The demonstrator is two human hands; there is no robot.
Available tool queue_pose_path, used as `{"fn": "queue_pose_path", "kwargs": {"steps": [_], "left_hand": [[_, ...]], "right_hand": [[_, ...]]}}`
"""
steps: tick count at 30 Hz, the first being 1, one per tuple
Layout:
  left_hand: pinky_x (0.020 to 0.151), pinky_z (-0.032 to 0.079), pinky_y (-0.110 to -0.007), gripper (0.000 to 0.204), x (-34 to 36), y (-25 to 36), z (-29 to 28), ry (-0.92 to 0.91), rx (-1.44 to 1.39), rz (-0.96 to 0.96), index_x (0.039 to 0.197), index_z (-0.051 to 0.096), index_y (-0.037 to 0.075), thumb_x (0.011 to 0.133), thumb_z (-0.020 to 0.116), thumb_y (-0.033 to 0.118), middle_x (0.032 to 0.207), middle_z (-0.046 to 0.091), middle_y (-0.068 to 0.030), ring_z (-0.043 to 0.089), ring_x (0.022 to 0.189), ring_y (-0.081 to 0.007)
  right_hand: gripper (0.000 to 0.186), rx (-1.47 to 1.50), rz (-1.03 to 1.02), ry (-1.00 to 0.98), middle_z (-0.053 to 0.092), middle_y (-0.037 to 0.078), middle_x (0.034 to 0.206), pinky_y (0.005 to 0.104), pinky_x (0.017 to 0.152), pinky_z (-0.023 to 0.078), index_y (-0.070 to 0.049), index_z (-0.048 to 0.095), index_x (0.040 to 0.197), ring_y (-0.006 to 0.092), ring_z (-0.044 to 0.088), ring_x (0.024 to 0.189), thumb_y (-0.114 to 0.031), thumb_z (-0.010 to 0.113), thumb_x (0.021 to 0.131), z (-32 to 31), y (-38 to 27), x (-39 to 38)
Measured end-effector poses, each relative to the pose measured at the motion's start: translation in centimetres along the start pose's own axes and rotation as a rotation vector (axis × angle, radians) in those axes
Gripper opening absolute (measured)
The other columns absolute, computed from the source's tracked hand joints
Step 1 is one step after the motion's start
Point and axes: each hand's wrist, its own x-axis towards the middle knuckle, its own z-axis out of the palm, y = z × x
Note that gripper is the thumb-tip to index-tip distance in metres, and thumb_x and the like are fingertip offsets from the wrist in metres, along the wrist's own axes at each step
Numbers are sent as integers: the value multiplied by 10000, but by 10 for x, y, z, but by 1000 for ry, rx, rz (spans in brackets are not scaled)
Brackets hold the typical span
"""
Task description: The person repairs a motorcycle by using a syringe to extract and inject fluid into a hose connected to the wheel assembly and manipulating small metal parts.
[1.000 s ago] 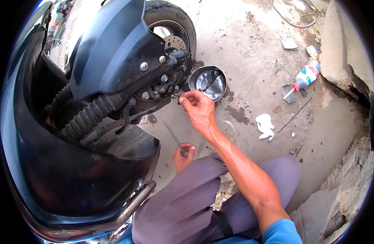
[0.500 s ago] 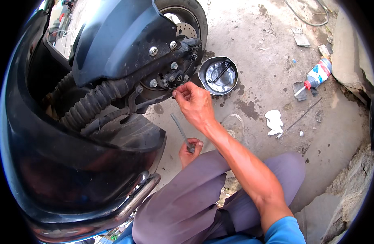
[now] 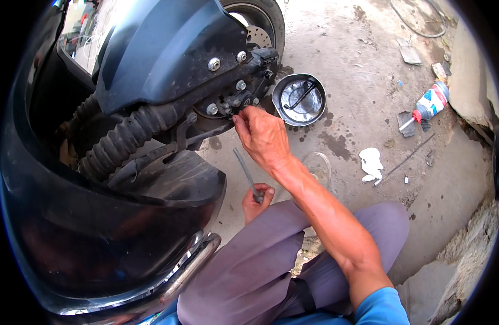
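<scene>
My right hand (image 3: 260, 135) is closed at the brake caliper (image 3: 236, 102) on the black front end of a scooter (image 3: 152, 54). Its fingertips touch the small fittings under the bolts; what they pinch is hidden. Lower down, my left hand (image 3: 257, 201) grips a thin grey translucent tube (image 3: 244, 168), which points up toward my right hand. Beside the front wheel (image 3: 276, 27) a round metal pan (image 3: 287, 112) with a black rod lying in it rests on the ground. A ribbed rubber fork boot (image 3: 119, 141) runs down-left from the caliper.
Right on the concrete ground (image 3: 358, 97) lie a grey, red-capped bottle (image 3: 431, 103) with a spout, white gloves or rags (image 3: 371, 162), a thin rod (image 3: 414, 151), a clear hose (image 3: 326, 160) and a cable (image 3: 406, 21). A broken concrete ledge (image 3: 463, 76) borders the right side.
My view has shifted, so the scene sits further right. My right hand has moved in closer to the caliper, its fingertips more hidden. My left hand still holds the tube.
</scene>
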Motion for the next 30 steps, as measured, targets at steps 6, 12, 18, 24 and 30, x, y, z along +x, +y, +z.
{"fn": "queue_pose_path", "kwargs": {"steps": [6, 12, 18, 24, 30], "left_hand": [[603, 464, -231, 212, 0, 3, 1, -31, 40, -56, 934, 662, 24, 869, 767, 196, 738, 640, -5, 567, 649, -67], [676, 448, -234, 179, 0, 2, -2, -53, 23, -60, 969, 658, 23, 888, 748, 156, 806, 628, 5, 531, 743, -66], [678, 446, -234, 178, 0, 1, 0, -76, -7, -72, 969, 662, 26, 888, 749, 159, 807, 632, 10, 528, 744, -62], [688, 446, -236, 195, 0, 2, -1, -78, 40, -62, 976, 657, 23, 894, 747, 176, 822, 633, 10, 534, 756, -66], [610, 471, -246, 213, 4, 3, 1, -47, 29, 6, 955, 660, 22, 882, 754, 199, 764, 652, -17, 569, 661, -78]], "right_hand": [[209, -53, 22, -42, 638, 186, 708, 443, 592, 494, 7, 626, 822, 375, 638, 655, -177, 652, 919, 4, 1, 2], [202, 56, 228, -119, 667, 182, 751, 446, 611, 497, 11, 643, 830, 372, 651, 701, -177, 693, 886, -6, -5, 6], [143, 7, 54, -45, 674, 174, 752, 415, 617, 513, 13, 658, 837, 360, 654, 652, -121, 699, 866, -5, -7, 3], [154, -28, 76, -183, 664, 195, 802, 436, 644, 511, 13, 640, 862, 401, 637, 704, -134, 636, 907, -1, 2, 9], [237, -3, 128, -232, 650, 225, 758, 474, 644, 505, 34, 626, 839, 420, 640, 721, -187, 623, 924, -13, -2, 9]]}}
